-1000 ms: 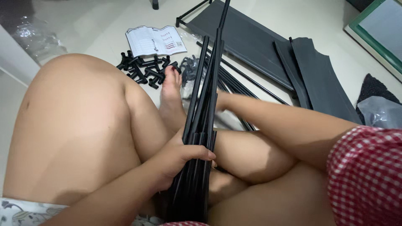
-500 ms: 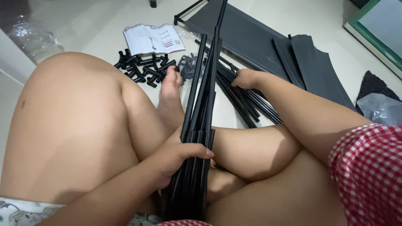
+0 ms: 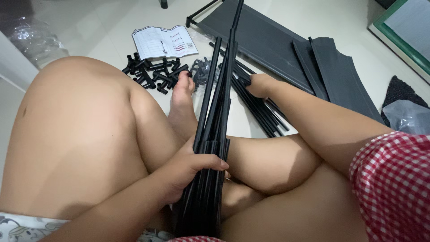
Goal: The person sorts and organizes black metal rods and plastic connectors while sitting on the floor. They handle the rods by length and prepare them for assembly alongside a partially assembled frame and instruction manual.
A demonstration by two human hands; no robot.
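1. The left hand [image 3: 190, 168] is closed around a bundle of black rods [image 3: 210, 148], fingers wrapped across the front of it, near the middle of the view. The forearm comes up from the near left edge.
2. The bundle stands steeply tilted, its lower end between the person's folded legs, its upper ends fanning toward the far side; one rod reaches past the top edge of the picture.
3. The right hand [image 3: 259, 85] is stretched out to the far side, knuckles up, resting on a second lot of loose black rods [image 3: 260, 110] lying on the floor [image 3: 112, 18]. Whether its fingers have closed on any rod cannot be told, as they are hidden under the hand.
4. The right arm runs straight from the checked red sleeve [image 3: 394, 179] at near right, across the leg, to that pile.
5. Far left of the bundle: a heap of black plastic connectors [image 3: 154, 74] just beside the person's foot [image 3: 183, 89], and an open instruction booklet [image 3: 164, 41] beyond them.
6. Far right: dark grey fabric panels [image 3: 286, 40] lying flat on the floor.
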